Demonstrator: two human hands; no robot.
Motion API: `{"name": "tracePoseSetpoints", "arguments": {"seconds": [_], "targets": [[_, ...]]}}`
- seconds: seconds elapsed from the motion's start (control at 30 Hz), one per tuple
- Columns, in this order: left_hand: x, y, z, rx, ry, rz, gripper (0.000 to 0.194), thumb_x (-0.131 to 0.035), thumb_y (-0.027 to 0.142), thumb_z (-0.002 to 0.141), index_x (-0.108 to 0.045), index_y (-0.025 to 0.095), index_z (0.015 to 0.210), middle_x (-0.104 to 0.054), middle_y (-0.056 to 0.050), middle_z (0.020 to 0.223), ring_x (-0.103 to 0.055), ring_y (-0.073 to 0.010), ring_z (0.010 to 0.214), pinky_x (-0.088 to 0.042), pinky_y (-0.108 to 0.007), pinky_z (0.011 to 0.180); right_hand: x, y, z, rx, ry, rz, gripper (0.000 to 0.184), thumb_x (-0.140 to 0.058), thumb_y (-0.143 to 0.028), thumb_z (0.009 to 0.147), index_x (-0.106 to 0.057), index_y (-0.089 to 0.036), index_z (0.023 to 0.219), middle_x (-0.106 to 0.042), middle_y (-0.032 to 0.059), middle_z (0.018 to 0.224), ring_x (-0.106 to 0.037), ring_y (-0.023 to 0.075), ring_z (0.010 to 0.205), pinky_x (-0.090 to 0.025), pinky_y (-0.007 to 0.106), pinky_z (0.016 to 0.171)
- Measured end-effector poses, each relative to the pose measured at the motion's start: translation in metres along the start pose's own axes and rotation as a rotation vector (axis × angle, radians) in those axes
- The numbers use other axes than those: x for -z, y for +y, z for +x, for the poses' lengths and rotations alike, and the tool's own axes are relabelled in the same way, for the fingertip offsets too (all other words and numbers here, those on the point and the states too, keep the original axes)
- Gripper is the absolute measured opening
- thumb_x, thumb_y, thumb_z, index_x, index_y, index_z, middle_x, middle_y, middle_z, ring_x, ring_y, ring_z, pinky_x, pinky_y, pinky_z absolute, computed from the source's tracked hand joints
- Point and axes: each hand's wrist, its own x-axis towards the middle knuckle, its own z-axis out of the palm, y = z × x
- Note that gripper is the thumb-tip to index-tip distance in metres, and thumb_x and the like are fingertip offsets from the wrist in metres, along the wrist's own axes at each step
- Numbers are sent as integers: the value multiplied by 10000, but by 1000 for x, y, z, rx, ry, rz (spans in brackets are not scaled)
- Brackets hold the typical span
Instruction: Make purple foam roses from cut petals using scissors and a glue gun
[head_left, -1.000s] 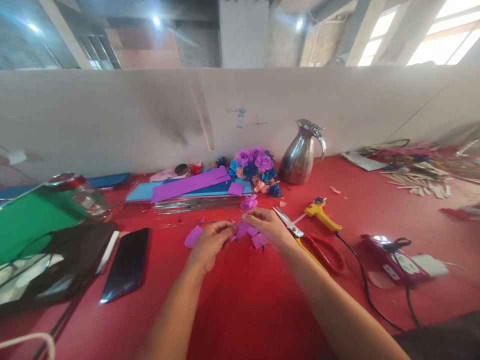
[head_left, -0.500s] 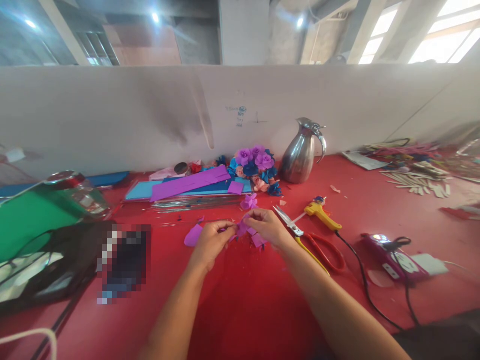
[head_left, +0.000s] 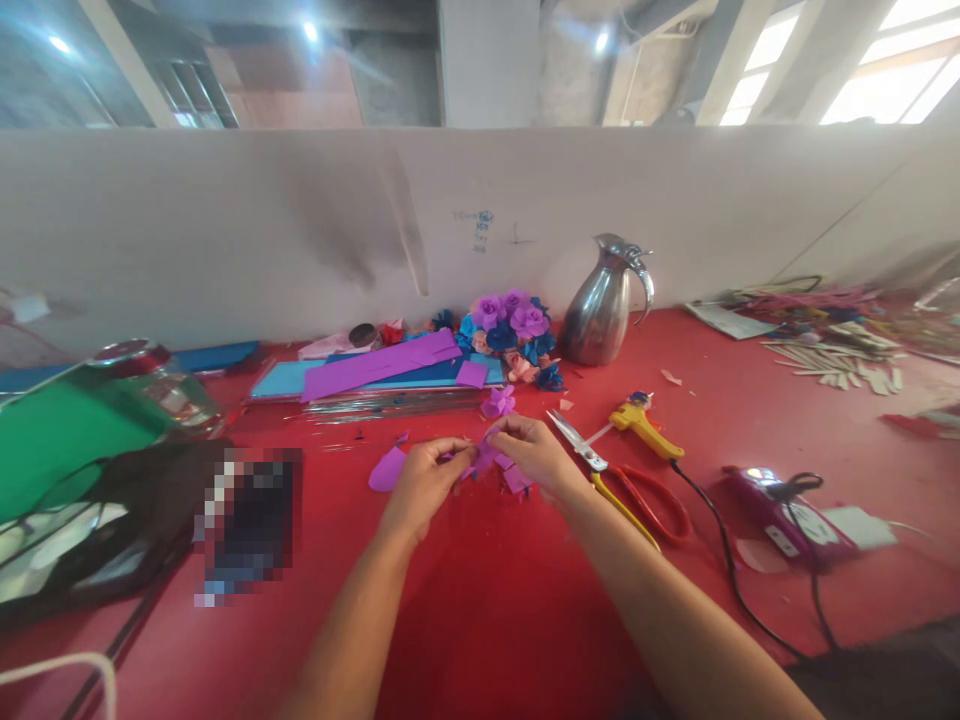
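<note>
The left hand (head_left: 427, 475) of the person is closed at the fingertips on a small purple paper piece (head_left: 486, 455), and the right hand (head_left: 529, 450) pinches the same piece from the other side. In the head view, this piece is between the two hands, above the red desk (head_left: 487, 620).

As for the containers, a steel jug (head_left: 600, 310) stands upright near the wall (head_left: 262, 220); its inside cannot be seen. At the left there is a clear jar (head_left: 176, 395) with a shiny lid, partly behind a green sheet (head_left: 60, 445); its content is too blurred to tell.

The fingers cover much of the purple piece, so its direction and its long axis cannot be told with certainty. Other purple scraps (head_left: 516, 478) lie just beside the right hand. A purple paper flower (head_left: 498, 402) is beyond the hands, in front of a bunch of flowers (head_left: 517, 320). The scissors (head_left: 589, 458) point away from the person and to the left, their handles toward the person.
</note>
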Motion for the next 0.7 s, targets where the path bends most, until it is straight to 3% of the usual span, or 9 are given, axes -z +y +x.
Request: {"name": "tracePoseSetpoints", "arguments": {"seconds": [0.4,0.7], "targets": [[0,2,-1,4,39,18,236,-674,387,640,-691,154,671,-543,28,519,-398,-82,458,-296,-225,474,1,2,2,25,-26,-1,107,-576,-290,650,-594,-184,649,-569,-37,585,-502,111,577,-376,231,570],[3,2,1,74,-17,-76,259,-744,403,575,-741,163,671,-657,-26,618,-508,-118,546,-374,-243,555,-1,0,0,0,-27,27,65,-549,-242,633,-588,-189,627,-581,-35,598,-521,116,598,-396,238,599]]}}
